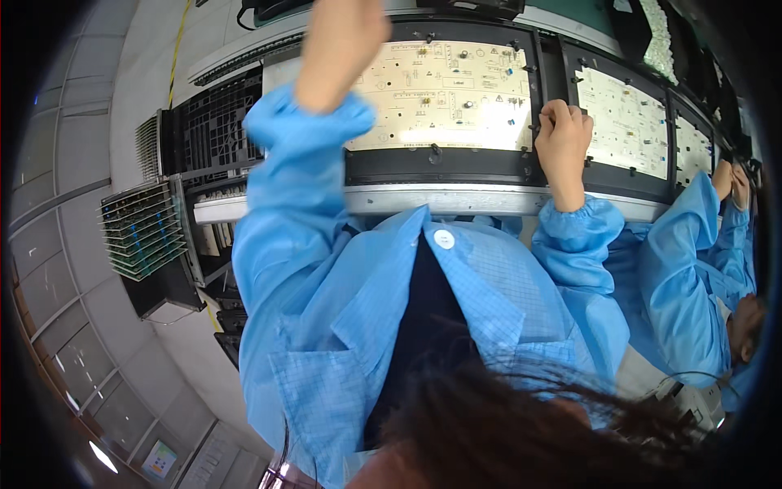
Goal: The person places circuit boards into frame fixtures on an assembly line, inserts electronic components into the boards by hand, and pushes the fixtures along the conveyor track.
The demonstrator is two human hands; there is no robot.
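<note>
A pale circuit board [456, 81] with a few small components sits in a black carrier frame [391, 167] in front of me. My left hand [346, 41] is raised over the far left part of this board. It is smeared by motion and its fingers run out at the top edge, so what it may hold is hidden. At the frame's right side, beside the gap to the neighbouring carrier, is my right hand [564, 143]. Its fingers are curled in and pressed together; whatever lies between them is too small to make out.
More boards [626, 118] in black carriers continue to the right along a metal rail [423, 198]. There a co-worker in a blue smock [692, 269] works with both hands. To the left stand a black slotted rack [220, 122] and a stack of upright-held boards [142, 232].
</note>
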